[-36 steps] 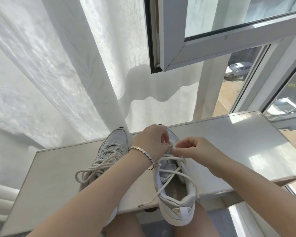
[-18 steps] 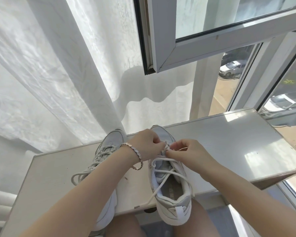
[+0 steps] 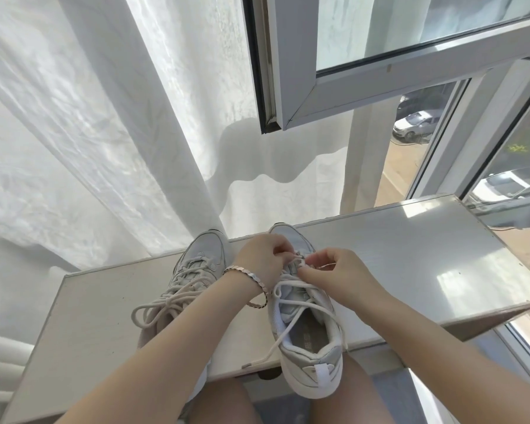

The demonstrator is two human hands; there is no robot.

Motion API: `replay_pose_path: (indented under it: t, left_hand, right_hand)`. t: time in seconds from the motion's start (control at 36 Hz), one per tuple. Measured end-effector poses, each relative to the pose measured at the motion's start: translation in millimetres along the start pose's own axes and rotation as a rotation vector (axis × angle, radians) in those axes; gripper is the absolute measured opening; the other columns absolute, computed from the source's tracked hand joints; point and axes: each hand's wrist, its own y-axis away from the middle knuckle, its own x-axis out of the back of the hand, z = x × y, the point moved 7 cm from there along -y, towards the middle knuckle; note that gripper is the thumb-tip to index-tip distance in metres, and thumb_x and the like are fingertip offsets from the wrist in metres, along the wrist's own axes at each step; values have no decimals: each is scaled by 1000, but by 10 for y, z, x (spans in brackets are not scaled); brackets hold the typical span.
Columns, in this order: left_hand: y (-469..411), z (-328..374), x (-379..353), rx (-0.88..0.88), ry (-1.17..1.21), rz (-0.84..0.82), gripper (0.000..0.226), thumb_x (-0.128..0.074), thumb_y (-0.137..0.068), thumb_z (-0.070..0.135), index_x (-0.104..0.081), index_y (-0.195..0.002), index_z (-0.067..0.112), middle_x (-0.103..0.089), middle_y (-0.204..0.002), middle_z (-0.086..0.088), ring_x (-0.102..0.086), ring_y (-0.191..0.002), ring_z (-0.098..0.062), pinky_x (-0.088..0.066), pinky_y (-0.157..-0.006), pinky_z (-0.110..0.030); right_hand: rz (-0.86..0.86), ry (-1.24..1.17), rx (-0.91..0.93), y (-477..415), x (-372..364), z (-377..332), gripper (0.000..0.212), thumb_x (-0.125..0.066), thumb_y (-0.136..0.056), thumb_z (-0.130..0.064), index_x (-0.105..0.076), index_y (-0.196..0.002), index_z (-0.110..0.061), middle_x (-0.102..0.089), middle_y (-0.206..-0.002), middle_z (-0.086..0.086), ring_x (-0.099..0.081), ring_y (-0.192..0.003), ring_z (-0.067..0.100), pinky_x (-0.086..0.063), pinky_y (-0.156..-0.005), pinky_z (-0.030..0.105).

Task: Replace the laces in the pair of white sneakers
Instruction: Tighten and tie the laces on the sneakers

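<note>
- Two white sneakers stand side by side on the pale bench (image 3: 98,325), toes toward its far edge, about midway along its length.
- Toward the left end is the laced sneaker (image 3: 196,270). Its cream lace (image 3: 162,304) is threaded through the eyelets and spills in loose loops over the tongue and onto the bench top.
- Just beside it, toward the right end, is the half-laced sneaker (image 3: 306,347). Its heel hangs over the near edge of the bench, above the person's bare knees, and its mouth gapes.
- Its loose lace (image 3: 291,282) crosses that mouth. One end runs down to the near edge, where its tip lies on the bench top, and the other drops along the sneaker's right side.
- The left hand (image 3: 262,258) sits over the forward eyelets of the half-laced sneaker, fingers curled, pinching the loose lace. A metal bracelet (image 3: 251,278) circles the wrist.
- The right hand (image 3: 334,270) meets it from the other side, thumb and forefinger nipped on the same lace and the other fingers curled. The fingertips of both hands nearly touch.
- Which eyelet the lace passes through under the fingers cannot be told.
- Behind the far edge hangs a white curtain (image 3: 104,133). An open window sash (image 3: 380,75) juts in above the right part, and parked cars (image 3: 416,125) show through the glass below.
- White pipes (image 3: 0,353) run beyond the left end of the bench.
</note>
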Motion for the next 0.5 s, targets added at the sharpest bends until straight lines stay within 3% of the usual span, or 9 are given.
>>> replay_pose_path:
  t: [0.14,0.25,0.31,0.39,0.5]
  left_hand:
    - [23,-99,-8,62,220,-28,11,-59,-88,7,-61,-80,15,-54,-66,6,-45,-58,-3,-36,-52,-4]
    - [58,-249,56,143,478,-4,25,-59,-85,-2,-65,-71,16,-63,-73,-1,-54,-67,-11,-50,-69,-23]
    - [91,-326,112,208,624,20,25,-57,-84,-7,-65,-74,14,-64,-78,-2,-57,-71,-12,-54,-67,-23]
    - [159,-389,127,264,658,-16,18,-64,-82,-4,-63,-79,14,-64,-79,-2,-59,-73,-10,-55,-64,-22]
    - [262,-424,94,306,554,-59,10,-70,-80,9,-64,-74,14,-64,-77,-4,-61,-72,-10,-58,-69,-29]
  right_hand:
    - [8,7,6,-1,-24,26,16,-70,-79,-20,-64,-93,-14,-60,-80,-4,-56,-73,9,-44,-66,18]
    - [-1,27,28,-14,-30,15,11,-69,-79,-19,-64,-89,-18,-57,-82,-3,-53,-71,9,-43,-65,19]
    - [-29,68,47,-35,-43,-31,10,-67,-79,-15,-64,-88,-19,-53,-77,-3,-49,-65,8,-41,-61,17]
    - [-91,183,92,-74,-95,-133,13,-62,-78,-11,-65,-83,-22,-50,-74,-2,-45,-60,7,-37,-54,12]
    - [-126,367,158,-119,-158,-248,21,-60,-77,-16,-61,-72,-36,-52,-97,5,-44,-64,2,-30,-53,13]
